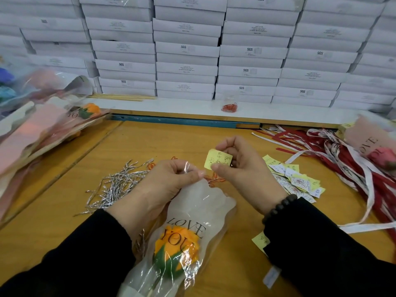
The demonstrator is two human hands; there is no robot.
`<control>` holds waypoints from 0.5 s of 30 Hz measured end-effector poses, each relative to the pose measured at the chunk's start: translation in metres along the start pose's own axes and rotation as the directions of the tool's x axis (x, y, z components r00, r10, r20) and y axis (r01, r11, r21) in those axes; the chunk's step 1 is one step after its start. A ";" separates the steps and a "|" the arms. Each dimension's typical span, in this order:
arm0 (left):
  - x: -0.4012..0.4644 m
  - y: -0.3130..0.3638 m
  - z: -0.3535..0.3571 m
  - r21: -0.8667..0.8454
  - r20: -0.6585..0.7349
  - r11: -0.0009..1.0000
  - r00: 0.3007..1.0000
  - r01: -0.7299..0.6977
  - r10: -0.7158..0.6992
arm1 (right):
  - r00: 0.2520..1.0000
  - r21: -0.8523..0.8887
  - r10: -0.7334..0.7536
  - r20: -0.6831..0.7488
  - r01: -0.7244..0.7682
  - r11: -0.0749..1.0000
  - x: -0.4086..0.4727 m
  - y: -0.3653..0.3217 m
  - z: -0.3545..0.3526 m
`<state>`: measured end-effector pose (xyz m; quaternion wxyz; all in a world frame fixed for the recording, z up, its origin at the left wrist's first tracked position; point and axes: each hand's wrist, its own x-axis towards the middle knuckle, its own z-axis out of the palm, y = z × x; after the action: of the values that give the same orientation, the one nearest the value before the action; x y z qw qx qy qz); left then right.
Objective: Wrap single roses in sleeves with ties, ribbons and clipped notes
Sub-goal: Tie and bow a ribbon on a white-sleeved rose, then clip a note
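Note:
An orange rose (177,245) lies in a clear and white sleeve (205,202) printed "LOVE YOU", bloom toward me, on the wooden table (214,138). My left hand (162,185) pinches the sleeve's top edge. My right hand (242,166) pinches a small yellow handwritten note (217,160) just above that edge. Red paper clips (214,181) lie on the table between and under my hands.
Silver twist ties (115,185) lie to the left. Loose notes (295,181) are piled at right, beside red and white ribbons (353,168). Wrapped roses (42,125) are stacked at far left, another (377,151) at far right. A bag of red clips (229,107) sits before stacked white boxes (186,50).

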<state>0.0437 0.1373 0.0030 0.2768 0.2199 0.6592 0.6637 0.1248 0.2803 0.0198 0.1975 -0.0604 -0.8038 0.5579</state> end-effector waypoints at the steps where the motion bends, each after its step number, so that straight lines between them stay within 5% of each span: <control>1: 0.000 0.000 0.000 0.008 -0.007 1.000 1.000 0.002 -0.002 | 1.000 0.007 -0.004 -0.029 0.004 1.000 0.001 0.001 -0.001; 15: -0.001 0.000 0.002 0.043 -0.086 0.999 0.996 0.018 -0.014 | 0.999 0.036 -0.024 0.030 0.023 0.999 0.001 0.004 0.016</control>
<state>0.0459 0.1385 0.0034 0.2486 0.1921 0.6865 0.6558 0.1175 0.2686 0.0114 0.1928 -0.0391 -0.7974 0.5705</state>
